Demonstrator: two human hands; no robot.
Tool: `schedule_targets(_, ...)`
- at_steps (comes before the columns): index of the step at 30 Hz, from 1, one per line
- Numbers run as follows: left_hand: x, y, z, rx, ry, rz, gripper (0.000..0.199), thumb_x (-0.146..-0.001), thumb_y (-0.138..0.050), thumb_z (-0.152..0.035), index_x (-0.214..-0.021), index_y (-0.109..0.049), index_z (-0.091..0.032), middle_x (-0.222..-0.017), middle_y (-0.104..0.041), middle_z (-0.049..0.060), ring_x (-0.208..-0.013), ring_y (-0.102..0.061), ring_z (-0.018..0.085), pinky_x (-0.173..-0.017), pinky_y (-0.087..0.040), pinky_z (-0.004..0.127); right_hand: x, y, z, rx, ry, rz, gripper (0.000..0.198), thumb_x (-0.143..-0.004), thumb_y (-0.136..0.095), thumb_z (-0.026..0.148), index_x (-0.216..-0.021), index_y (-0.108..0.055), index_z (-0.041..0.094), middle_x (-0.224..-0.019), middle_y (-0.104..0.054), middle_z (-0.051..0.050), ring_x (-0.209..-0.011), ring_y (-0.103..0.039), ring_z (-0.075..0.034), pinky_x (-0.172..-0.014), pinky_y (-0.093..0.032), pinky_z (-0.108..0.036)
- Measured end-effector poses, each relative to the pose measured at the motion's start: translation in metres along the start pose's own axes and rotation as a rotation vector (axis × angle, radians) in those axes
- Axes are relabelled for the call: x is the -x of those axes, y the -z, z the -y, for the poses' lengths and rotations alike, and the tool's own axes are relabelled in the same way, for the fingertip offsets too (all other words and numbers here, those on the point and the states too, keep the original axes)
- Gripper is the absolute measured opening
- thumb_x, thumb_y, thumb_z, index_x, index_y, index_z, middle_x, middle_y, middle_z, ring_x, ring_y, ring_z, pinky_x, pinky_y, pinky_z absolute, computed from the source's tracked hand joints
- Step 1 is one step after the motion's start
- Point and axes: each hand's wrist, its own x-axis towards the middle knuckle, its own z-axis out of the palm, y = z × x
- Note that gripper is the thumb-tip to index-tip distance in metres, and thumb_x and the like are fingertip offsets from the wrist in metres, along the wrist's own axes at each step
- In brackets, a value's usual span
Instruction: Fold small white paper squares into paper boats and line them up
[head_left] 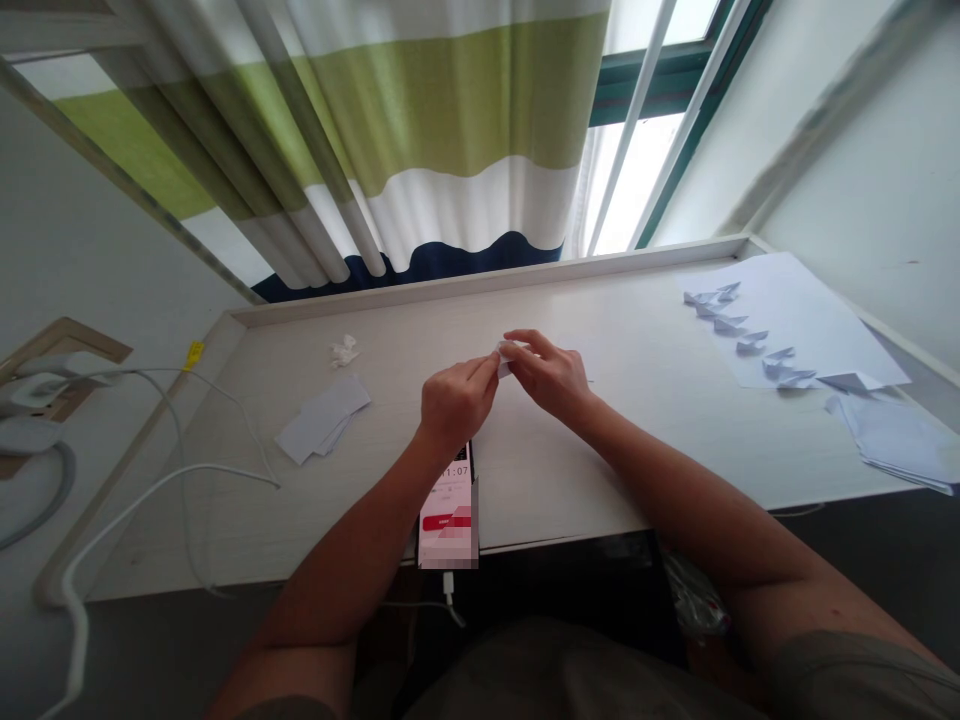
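Over the middle of the white desk (pixel 540 480), my two hands meet around a small folded piece of white paper (pixel 504 368). My left hand (pixel 455 400) pinches its left side between thumb and fingers. From the other side my right hand (pixel 550 372) grips it, with the fingers bent over the top. Most of the paper is hidden behind my fingers, so its folds cannot be made out. Several folded paper figures (pixel 751 342) stand in a slanting row at the right, on a large white sheet (pixel 810 300).
Loose paper slips (pixel 324 418) and a crumpled tissue (pixel 344 351) lie at the left. A phone (pixel 448 515) with a plugged-in cable sits at the front edge. Stacked paper (pixel 896 440) is at the right edge. White cables (pixel 172 480) cross the left side.
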Motion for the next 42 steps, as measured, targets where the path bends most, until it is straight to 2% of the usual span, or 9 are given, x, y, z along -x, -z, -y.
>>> schedule_targets(5, 0.000, 0.002, 0.002, 0.043, 0.050, 0.055, 0.032, -0.111, -0.053, -0.026, -0.123, -0.081, -0.018, -0.115, -0.086, 0.012, -0.094, -0.083, 0.025, -0.073, -0.059, 0.033, -0.001, 0.000, 0.002, -0.180, -0.084, 0.032, 0.024, -0.111, -0.050, 0.033, -0.113, -0.074, 0.027, -0.129, -0.079, -0.008, -0.096, -0.075, -0.023, -0.059, -0.046, -0.026)
schedule_targets(10, 0.000, 0.002, 0.003, 0.089, 0.093, 0.076, 0.030, -0.111, -0.054, -0.026, -0.126, -0.079, -0.020, -0.119, -0.085, 0.012, -0.100, -0.082, 0.025, -0.078, -0.060, 0.032, -0.002, 0.000, 0.002, -0.434, -0.176, 0.054, 0.014, -0.100, -0.060, 0.031, -0.111, -0.068, 0.026, -0.119, -0.077, -0.011, -0.096, -0.074, -0.026, -0.071, -0.057, -0.034)
schedule_targets(15, 0.000, 0.002, 0.006, 0.083, 0.117, 0.054, 0.030, -0.110, -0.054, -0.023, -0.129, -0.078, -0.021, -0.123, -0.083, 0.013, -0.103, -0.080, 0.024, -0.081, -0.060, 0.031, -0.006, 0.001, 0.008, -1.006, -0.436, 0.066, 0.054, -0.089, -0.071, 0.038, -0.137, -0.050, 0.029, -0.114, -0.075, -0.007, -0.088, -0.077, -0.024, -0.069, -0.064, -0.036)
schedule_targets(20, 0.000, -0.001, 0.008, 0.069, 0.117, 0.046, 0.033, -0.109, -0.053, -0.018, -0.131, -0.078, -0.021, -0.121, -0.081, 0.013, -0.103, -0.078, 0.024, -0.082, -0.060, 0.032, -0.014, 0.000, 0.012, -1.407, -0.663, 0.214, 0.047, -0.096, -0.067, 0.060, -0.125, -0.059, 0.024, -0.096, -0.075, -0.005, -0.083, -0.078, -0.024, -0.073, -0.069, -0.041)
schedule_targets(23, 0.000, -0.002, 0.005, 0.106, 0.120, 0.052, 0.033, -0.106, -0.058, -0.022, -0.133, -0.078, -0.020, -0.123, -0.080, 0.014, -0.102, -0.077, 0.024, -0.081, -0.061, 0.032, -0.016, -0.004, 0.010, -1.455, -0.695, 0.174, 0.044, -0.091, -0.076, 0.060, -0.111, -0.068, 0.021, -0.095, -0.074, -0.005, -0.084, -0.075, -0.020, -0.076, -0.068, -0.037)
schedule_targets(28, -0.001, -0.002, 0.000, 0.364, 0.220, 0.075, 0.040, -0.108, -0.058, -0.041, -0.137, -0.076, -0.020, -0.123, -0.078, 0.012, -0.104, -0.076, 0.021, -0.078, -0.063, 0.029, -0.016, -0.006, 0.005, -1.481, -0.731, 0.155, 0.038, -0.086, -0.084, 0.049, -0.111, -0.073, 0.023, -0.093, -0.075, -0.002, -0.082, -0.073, -0.018, -0.075, -0.067, -0.035)
schedule_targets(31, -0.001, -0.005, 0.002, 0.558, 0.300, 0.037, 0.039, -0.110, -0.052, -0.037, -0.133, -0.077, -0.018, -0.119, -0.078, 0.011, -0.098, -0.075, 0.018, -0.072, -0.064, 0.025, -0.014, -0.006, 0.005, -1.503, -0.684, 0.172, 0.039, -0.085, -0.085, 0.046, -0.115, -0.072, 0.024, -0.097, -0.077, -0.003, -0.085, -0.075, -0.019, -0.077, -0.068, -0.037)
schedule_targets(36, -0.001, -0.010, 0.005, 0.635, 0.385, -0.020, 0.030, -0.100, -0.067, -0.032, -0.126, -0.080, -0.022, -0.115, -0.080, 0.009, -0.096, -0.074, 0.018, -0.068, -0.063, 0.024, -0.012, -0.007, 0.005, -1.456, -0.604, 0.200, 0.045, -0.086, -0.085, 0.043, -0.123, -0.066, 0.025, -0.101, -0.079, -0.003, -0.091, -0.077, -0.021, -0.084, -0.068, -0.041)
schedule_targets(42, -0.003, -0.012, 0.004, 0.777, 0.600, -0.026, 0.034, -0.089, -0.076, -0.027, -0.122, -0.080, -0.020, -0.111, -0.081, 0.009, -0.099, -0.074, 0.020, -0.069, -0.062, 0.026, -0.011, -0.012, 0.003, -1.382, -0.609, 0.153, 0.054, -0.081, -0.092, 0.053, -0.116, -0.064, 0.023, -0.086, -0.079, 0.000, -0.075, -0.076, -0.018, -0.080, -0.068, -0.038)
